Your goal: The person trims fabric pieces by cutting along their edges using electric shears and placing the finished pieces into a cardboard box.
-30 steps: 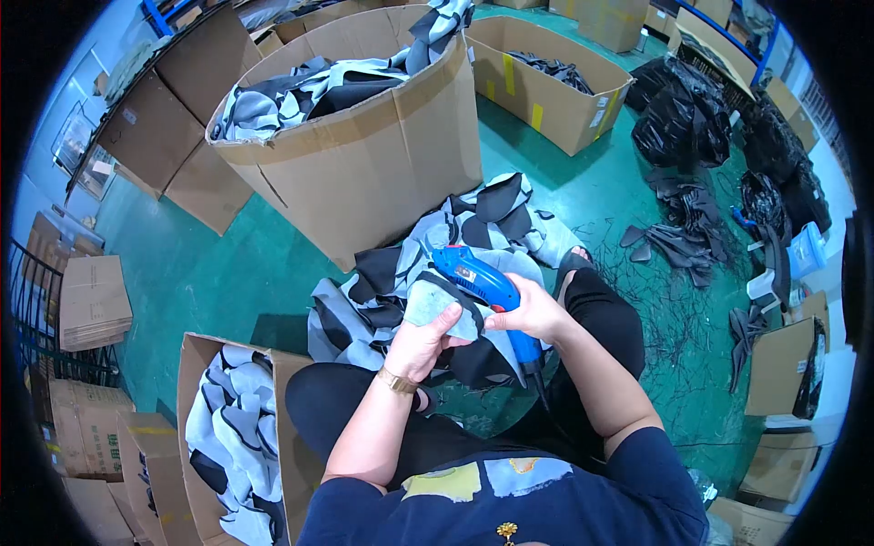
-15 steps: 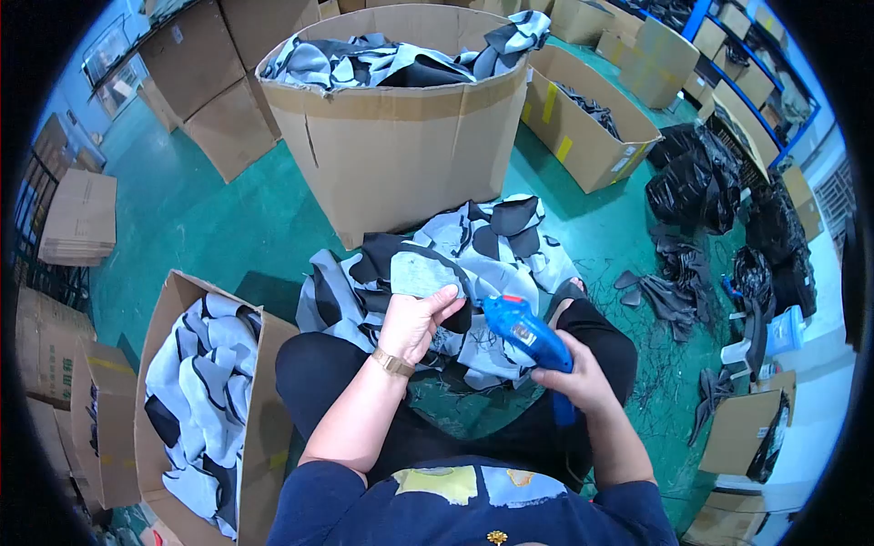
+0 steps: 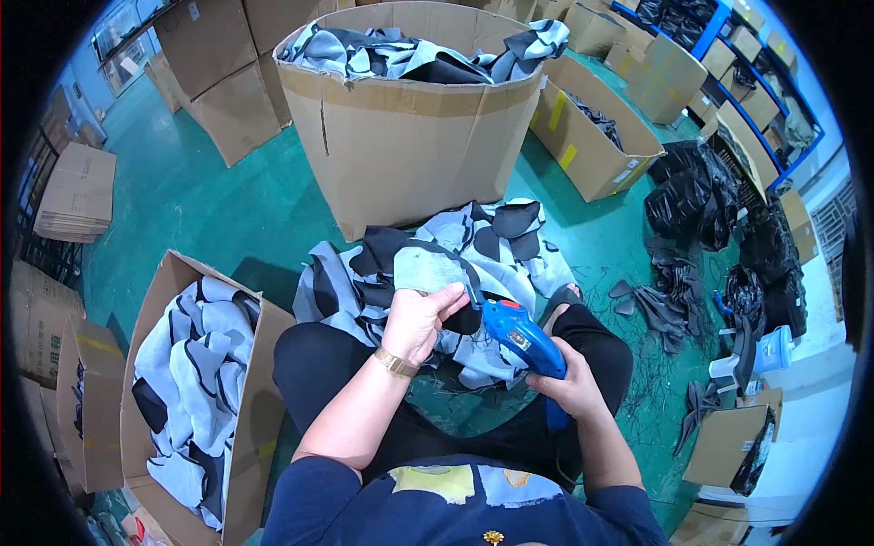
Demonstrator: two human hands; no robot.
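Light-grey, dark-edged fabric piece (image 3: pixel 426 270) above the grey-and-black cloth heap (image 3: pixel 510 241), edge near the blue plastic cutter (image 3: pixel 517 337); left hand (image 3: pixel 421 318) pinches it, right hand (image 3: pixel 572 378) wraps the cutter.

So the cutter (image 3: pixel 521 338) is glossy blue plastic with a red plastic button, and the piece of fabric (image 3: pixel 428 270) by it is matt, fuzzy grey cloth. Big box (image 3: pixel 410 146) is plain matt brown cardboard, kinda creased, with shinier tape around it. Trash bags (image 3: pixel 692 205) are super glossy, wrinkly black plastic. Watch (image 3: pixel 396 363) looks like shiny gold-toned metal. Floor's (image 3: pixel 191 200) smooth green with a slight sheen.
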